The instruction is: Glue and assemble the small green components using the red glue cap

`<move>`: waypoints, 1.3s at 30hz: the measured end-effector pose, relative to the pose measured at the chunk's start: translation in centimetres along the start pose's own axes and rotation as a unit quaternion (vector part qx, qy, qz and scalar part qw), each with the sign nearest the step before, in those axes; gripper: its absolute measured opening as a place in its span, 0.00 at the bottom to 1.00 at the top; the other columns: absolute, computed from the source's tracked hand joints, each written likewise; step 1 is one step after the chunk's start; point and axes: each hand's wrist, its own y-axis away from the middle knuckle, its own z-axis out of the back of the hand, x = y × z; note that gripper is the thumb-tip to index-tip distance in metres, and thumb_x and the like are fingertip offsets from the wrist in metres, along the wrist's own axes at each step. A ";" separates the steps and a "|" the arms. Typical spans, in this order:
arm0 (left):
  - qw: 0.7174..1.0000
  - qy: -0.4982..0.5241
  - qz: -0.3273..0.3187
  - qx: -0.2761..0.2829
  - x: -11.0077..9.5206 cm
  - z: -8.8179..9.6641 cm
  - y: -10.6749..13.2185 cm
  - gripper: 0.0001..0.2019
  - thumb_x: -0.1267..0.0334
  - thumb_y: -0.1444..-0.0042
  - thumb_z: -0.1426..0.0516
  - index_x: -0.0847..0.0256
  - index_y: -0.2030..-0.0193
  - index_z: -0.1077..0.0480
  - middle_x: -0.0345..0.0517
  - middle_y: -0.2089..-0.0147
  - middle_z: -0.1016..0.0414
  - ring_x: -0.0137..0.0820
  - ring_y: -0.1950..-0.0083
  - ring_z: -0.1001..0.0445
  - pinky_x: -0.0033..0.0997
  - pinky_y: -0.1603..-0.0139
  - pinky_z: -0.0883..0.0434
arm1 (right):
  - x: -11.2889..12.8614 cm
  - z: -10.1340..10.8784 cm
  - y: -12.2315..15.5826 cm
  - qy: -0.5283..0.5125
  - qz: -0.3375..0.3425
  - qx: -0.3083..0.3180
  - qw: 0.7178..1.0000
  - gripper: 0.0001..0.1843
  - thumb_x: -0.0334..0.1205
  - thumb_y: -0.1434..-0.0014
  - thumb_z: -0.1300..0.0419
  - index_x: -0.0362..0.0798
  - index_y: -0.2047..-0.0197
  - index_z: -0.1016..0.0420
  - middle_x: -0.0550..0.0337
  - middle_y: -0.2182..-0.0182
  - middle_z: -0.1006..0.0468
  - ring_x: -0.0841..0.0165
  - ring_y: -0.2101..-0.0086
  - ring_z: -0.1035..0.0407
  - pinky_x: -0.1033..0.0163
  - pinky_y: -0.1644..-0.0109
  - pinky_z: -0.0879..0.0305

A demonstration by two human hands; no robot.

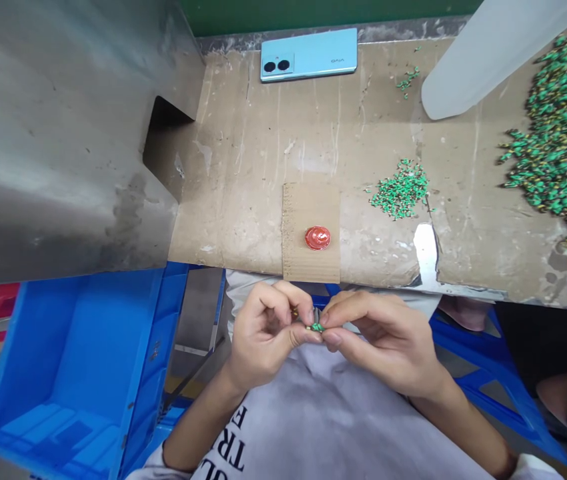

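My left hand and my right hand meet in front of the shirt, just off the table's near edge. Thumbs and fingers of both pinch a tiny green part with gold-coloured ends. A second gold-coloured bit shows by the curled fingers of my left hand; the rest of it is hidden. Beyond the fingertips, a round dollop of red paste sits on a cardboard piece. A small heap of tiny green parts lies to the right of it.
A larger pile of green and gold parts covers the table's right side. A white tube-like object slants in at the upper right. At the back lies a light-blue phone. Left are a metal housing and a blue crate.
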 end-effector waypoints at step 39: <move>0.922 0.201 0.290 -0.162 -0.4 1.6 -0.8 0.18 0.54 0.40 0.26 0.60 0.47 0.11 0.46 0.66 0.24 0.20 0.73 0.37 0.23 0.71 0.36 | -4.4 13.4 -2.2 0.512 -0.043 -0.318 0.797 0.14 0.51 0.34 0.35 0.49 0.60 0.16 0.50 0.61 0.19 0.55 0.59 0.27 0.43 0.49 0.28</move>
